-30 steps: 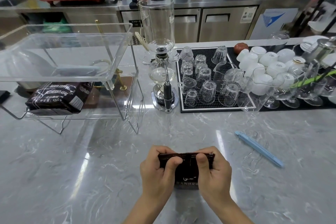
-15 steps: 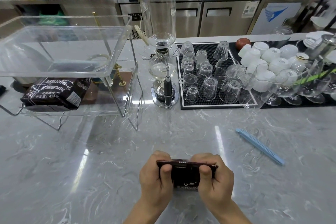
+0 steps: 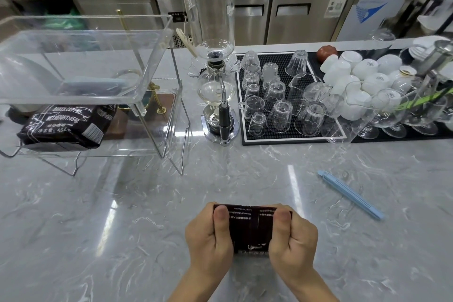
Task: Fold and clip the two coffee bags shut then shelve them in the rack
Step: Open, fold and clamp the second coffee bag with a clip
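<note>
- A dark brown coffee bag with small white writing [image 3: 251, 227] is near the front edge of the grey marble desk [image 3: 122, 216], in the middle.
- The left hand [image 3: 209, 235] is clamped on the left side of this bag, with the thumb pressed on its top edge.
- The right hand [image 3: 293, 235] is clamped on the right side of the bag in the same way.
- The top of the bag looks folded over toward the person; I cannot tell how many folds there are.
- A long, thin, light blue plastic clip [image 3: 350, 194] lies flat on the desk, to the right of the hands and well apart from them.
- A clear plastic rack with two levels [image 3: 157, 61] stands on the desk at the far left.
- A second dark coffee bag with white letters [image 3: 66, 125] lies on its side on the low level of the rack.
- A tall glass coffee maker on a shiny metal base [image 3: 215, 76] stands just to the right of the rack.
- A black rubber mat [image 3: 282, 137] behind the hands holds many clear glasses [image 3: 279, 115] turned upside down.
- White cups [image 3: 353, 76] sit in a group to the right of the mat.
</note>
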